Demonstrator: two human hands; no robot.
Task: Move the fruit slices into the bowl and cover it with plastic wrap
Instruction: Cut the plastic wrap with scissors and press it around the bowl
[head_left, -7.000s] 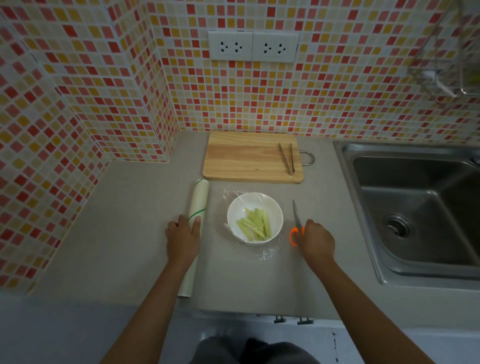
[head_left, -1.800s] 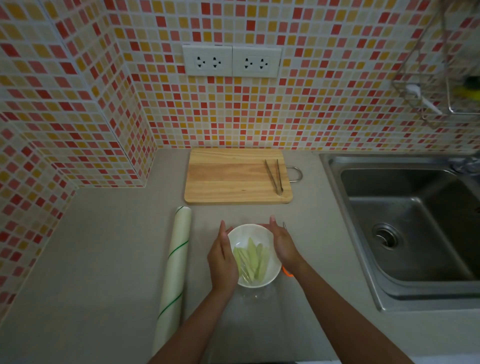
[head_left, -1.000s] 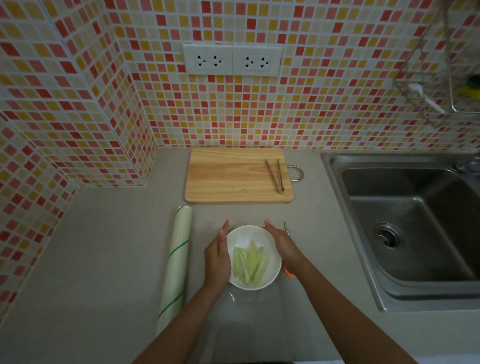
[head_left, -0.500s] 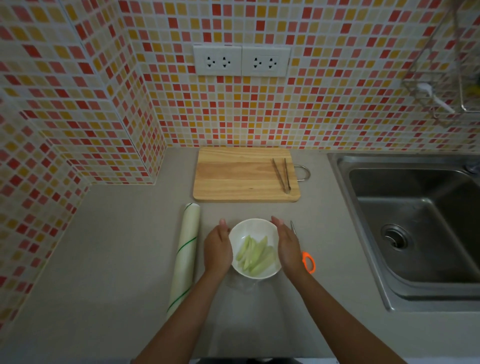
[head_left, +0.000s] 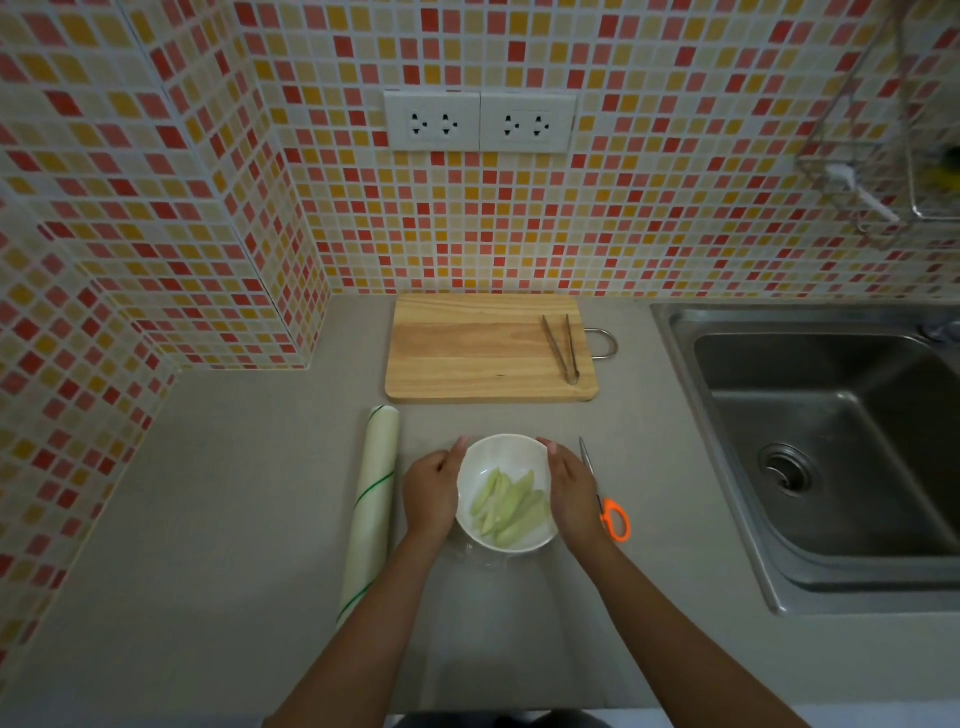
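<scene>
Countertop (head_left: 218, 519), white bowl (head_left: 511, 452), pale-green slices (head_left: 506, 506)

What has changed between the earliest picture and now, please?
The left hand let go of the plastic wrap roll and the right hand left the scissors; both now cup the bowl. Fruit slices, tongs and cutting board stayed.
</scene>
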